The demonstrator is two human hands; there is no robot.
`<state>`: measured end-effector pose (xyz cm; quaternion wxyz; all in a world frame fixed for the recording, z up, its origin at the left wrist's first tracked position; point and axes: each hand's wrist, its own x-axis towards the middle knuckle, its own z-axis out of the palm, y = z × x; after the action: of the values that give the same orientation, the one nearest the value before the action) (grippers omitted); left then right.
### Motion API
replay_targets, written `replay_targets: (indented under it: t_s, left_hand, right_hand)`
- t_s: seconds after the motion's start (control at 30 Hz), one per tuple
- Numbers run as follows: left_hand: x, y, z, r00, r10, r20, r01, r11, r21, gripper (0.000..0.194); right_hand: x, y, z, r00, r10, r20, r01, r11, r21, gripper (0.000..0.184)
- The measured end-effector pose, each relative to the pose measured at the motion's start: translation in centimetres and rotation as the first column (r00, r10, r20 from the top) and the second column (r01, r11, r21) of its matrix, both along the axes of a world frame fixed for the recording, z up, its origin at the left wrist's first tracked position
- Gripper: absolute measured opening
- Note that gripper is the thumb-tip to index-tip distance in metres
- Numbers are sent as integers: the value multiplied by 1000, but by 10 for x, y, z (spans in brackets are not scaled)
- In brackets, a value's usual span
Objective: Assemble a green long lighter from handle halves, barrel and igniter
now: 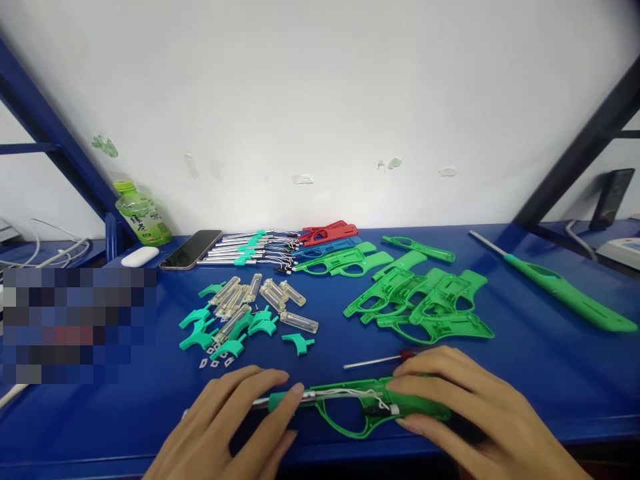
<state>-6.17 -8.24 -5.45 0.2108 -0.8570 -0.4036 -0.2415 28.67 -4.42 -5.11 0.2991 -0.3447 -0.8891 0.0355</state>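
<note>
A green plastic lighter shell [350, 408] with a metal tube, white wire and small inner parts lies on the blue table [550, 347] near its front edge. My left hand [235, 427] rests at the shell's left end, fingertips pressing on the tube where it meets the green plastic. My right hand [465, 407] lies over the shell's right end, fingers curved down onto it. Just behind the shell lies a thin screwdriver [380, 361] with a red handle.
Behind lie a heap of green shell halves [425, 303], teal triggers and clear tubes [245, 313], metal tube assemblies [245, 250], red and blue shells [327, 240], a finished green lighter [565, 290], a phone [191, 249], a white case [140, 256] and a green bottle [143, 217].
</note>
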Motion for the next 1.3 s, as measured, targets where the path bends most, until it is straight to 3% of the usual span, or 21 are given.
replay_targets:
  t_s: [0.13,0.27,0.43,0.63,0.83,1.0,1.13,1.3]
  left_hand:
    - [10,1,-4,999,-25,21,26,998,-51,33]
    - [2,-1,-2,998,-36,49,39,997,-68,35]
    - [-15,9,22,997,77,2,-76,986,-150,37]
    - [-13,40,45,992,85,98,-72,989,-128,25]
    - [0,62,37,993,120,-7,-118,959,-259,25]
    - [0,74,30,997,79,-5,-76,949,-305,30]
    - [-2,71,34,998,68,11,-61,950,-306,33]
    - [8,45,48,987,49,156,-16,977,-212,17]
  right_hand:
    - [-2,-4,0,999,-40,20,39,999,24,28]
    - [-9,-6,5,996,-89,9,88,990,111,23]
    - [-22,-5,8,999,-46,-6,46,994,95,13]
    - [-26,-4,5,996,-53,-75,61,993,106,10]
    - [-24,-3,3,994,-40,-105,50,994,96,7]
    - [-24,-3,2,991,-38,-125,46,997,64,4]
    - [-25,-4,4,993,-19,-113,23,999,41,4]
    - [-26,-6,7,992,-21,-124,29,998,62,6]
